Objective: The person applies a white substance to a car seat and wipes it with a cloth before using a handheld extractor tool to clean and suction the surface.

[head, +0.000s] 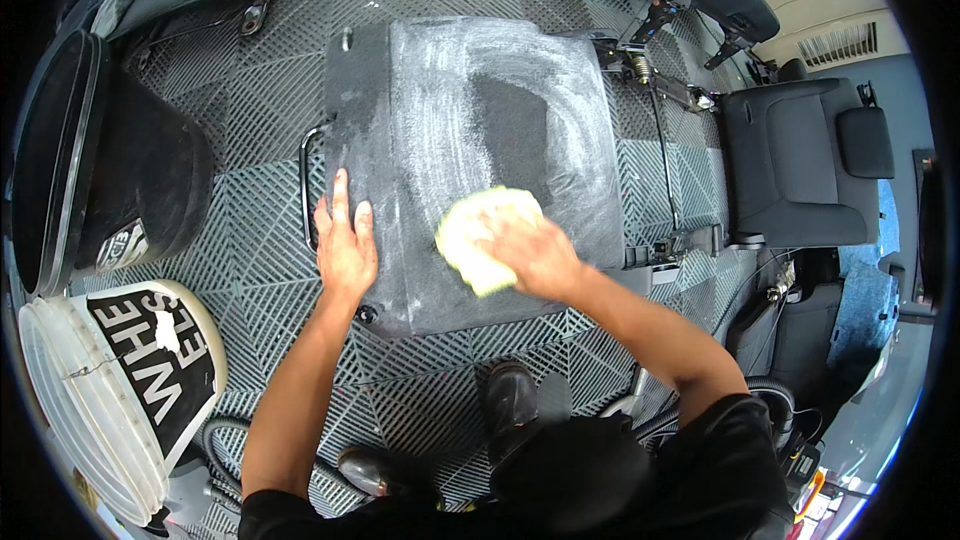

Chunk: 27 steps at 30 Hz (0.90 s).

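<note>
On the slatted floor before me lies a dark, carpet-covered car seat back [510,116], streaked with white foam or residue around a darker patch. My right hand [536,255] is pressed over a pale yellow cloth [469,240] on the panel's near part; hand and cloth are slightly blurred, and some fingers are hidden. My left hand [346,247] rests flat near the panel's left edge, fingers somewhat apart, holding nothing. Beside it a black metal bar handle [304,184] sticks out from that edge. Metal hinge parts with a spring [641,69] join the panel's right side.
A black bucket [150,165] and a white bucket with a printed label [214,337] stand at the left. Removed car seats lie at the upper left, top and right, one with a headrest [799,157]. Ribbed hoses [225,427] and my boots [511,394] are near the bottom.
</note>
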Each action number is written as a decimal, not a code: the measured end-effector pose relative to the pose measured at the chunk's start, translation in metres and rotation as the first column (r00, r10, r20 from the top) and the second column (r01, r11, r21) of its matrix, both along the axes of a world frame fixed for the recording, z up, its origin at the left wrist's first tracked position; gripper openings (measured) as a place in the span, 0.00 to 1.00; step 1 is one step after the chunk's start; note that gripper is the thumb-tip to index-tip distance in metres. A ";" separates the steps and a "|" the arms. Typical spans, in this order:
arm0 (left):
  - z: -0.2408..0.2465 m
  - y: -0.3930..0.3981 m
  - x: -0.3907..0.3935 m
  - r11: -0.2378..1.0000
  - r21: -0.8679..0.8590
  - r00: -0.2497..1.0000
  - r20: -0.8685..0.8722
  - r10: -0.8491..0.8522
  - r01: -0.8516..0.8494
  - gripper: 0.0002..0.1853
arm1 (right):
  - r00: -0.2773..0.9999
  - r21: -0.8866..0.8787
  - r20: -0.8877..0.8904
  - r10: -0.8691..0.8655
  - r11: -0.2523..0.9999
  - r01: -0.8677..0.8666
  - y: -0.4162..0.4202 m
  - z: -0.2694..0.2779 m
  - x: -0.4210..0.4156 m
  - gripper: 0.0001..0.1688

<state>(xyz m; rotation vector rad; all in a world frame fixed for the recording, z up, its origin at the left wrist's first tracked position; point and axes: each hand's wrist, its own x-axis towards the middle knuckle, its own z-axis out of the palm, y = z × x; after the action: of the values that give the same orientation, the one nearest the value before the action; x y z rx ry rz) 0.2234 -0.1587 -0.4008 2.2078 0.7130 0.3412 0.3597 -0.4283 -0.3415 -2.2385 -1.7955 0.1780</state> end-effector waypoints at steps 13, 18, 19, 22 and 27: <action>-0.004 0.003 -0.011 0.998 0.020 0.998 0.014 -0.061 0.061 0.32 | 0.962 -0.071 0.042 -0.270 0.960 0.272 -0.027 0.014 -0.021 0.36; -0.003 -0.002 -0.007 0.996 -0.010 0.996 -0.007 -0.091 0.091 0.34 | 0.845 0.049 0.095 -0.526 0.850 0.524 0.032 0.005 0.091 0.38; 0.000 -0.006 -0.003 0.993 -0.020 0.993 0.021 -0.119 0.120 0.35 | 0.826 0.127 0.127 -0.550 0.834 0.536 0.044 -0.001 0.133 0.31; -0.003 -0.003 -0.004 0.991 -0.039 0.992 -0.013 -0.126 0.126 0.35 | 0.834 0.191 0.175 -0.523 0.849 0.492 0.067 -0.004 0.176 0.31; -0.001 0.008 -0.016 0.996 -0.034 0.996 -0.051 -0.080 0.078 0.35 | 0.937 -0.033 -0.014 -0.349 0.937 0.348 -0.011 -0.010 0.012 0.38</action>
<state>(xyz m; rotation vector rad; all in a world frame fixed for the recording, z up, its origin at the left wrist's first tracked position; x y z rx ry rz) 0.2072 -0.1509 -0.4015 2.2149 0.6524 0.2319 0.3717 -0.4395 -0.3515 -2.5204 -1.3619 0.1555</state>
